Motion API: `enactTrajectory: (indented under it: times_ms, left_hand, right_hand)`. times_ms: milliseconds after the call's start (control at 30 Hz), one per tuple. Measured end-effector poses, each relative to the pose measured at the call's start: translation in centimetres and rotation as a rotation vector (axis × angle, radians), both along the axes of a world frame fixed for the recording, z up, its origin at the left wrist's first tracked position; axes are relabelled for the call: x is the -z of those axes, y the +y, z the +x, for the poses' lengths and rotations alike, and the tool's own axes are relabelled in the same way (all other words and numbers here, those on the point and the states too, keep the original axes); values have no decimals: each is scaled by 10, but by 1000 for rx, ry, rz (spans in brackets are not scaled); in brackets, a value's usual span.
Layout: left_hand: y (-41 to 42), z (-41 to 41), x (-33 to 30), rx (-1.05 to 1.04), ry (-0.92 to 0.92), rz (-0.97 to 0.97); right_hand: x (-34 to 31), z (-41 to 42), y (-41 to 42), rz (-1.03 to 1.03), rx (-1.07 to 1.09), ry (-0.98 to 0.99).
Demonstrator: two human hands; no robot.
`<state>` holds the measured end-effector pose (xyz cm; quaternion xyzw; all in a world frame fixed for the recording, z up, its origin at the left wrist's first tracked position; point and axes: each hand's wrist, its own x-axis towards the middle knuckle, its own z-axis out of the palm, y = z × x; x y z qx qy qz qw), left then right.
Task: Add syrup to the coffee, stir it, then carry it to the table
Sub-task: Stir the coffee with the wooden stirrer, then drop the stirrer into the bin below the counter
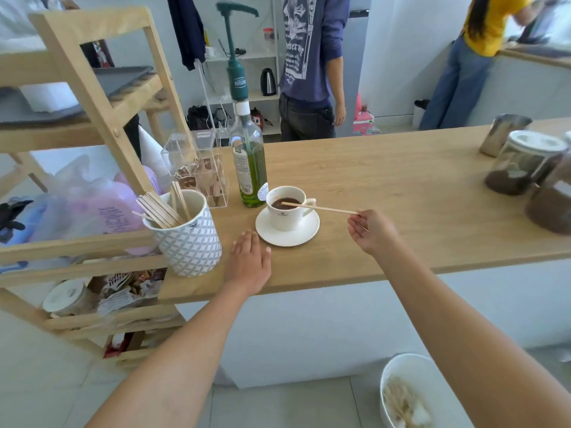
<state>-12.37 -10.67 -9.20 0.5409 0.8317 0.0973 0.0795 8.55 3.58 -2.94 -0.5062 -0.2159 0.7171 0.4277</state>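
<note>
R hand (372, 231) pinches stirrer (321, 208), tip seemingly in cup (285, 208).

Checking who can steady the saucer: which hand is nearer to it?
Left. The left hand lies flat on the counter, just off the saucer rim; the right hand holds the stirrer farther to its right.

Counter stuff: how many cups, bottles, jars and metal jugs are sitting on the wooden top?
Cups: 2, the coffee cup on its saucer and the patterned cup of wooden sticks
Bottles: 1, the green syrup bottle
Jars: 2, one glass jar and another jar cut off at the right edge
Metal jugs: 1, the steel jug
Total: 6
</note>
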Motion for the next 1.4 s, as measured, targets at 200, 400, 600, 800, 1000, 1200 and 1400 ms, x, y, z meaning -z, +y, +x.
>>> enactTrajectory:
  times_ms: [200,400,600,800,1000,1200,1400]
  left_hand:
    - [-17,45,12,151,49,112]
    - [3,101,9,331,51,86]
    - [39,181,2,516,48,100]
    - [61,259,1,645,82,103]
    - [75,292,5,647,113,83]
    - [83,292,9,525,131,81]
    - [84,287,17,444,129,19]
  right_hand:
    - [2,47,-23,-22,107,-1]
    - [6,123,-36,-39,243,-27]
    - [9,219,-54,-32,402,-69]
    - [16,306,-80,-51,535,-161]
    - [31,356,-106,-4,643,-520]
    - [57,362,-126,120,370,-1098]
    - [86,344,-126,153,43,-1353]
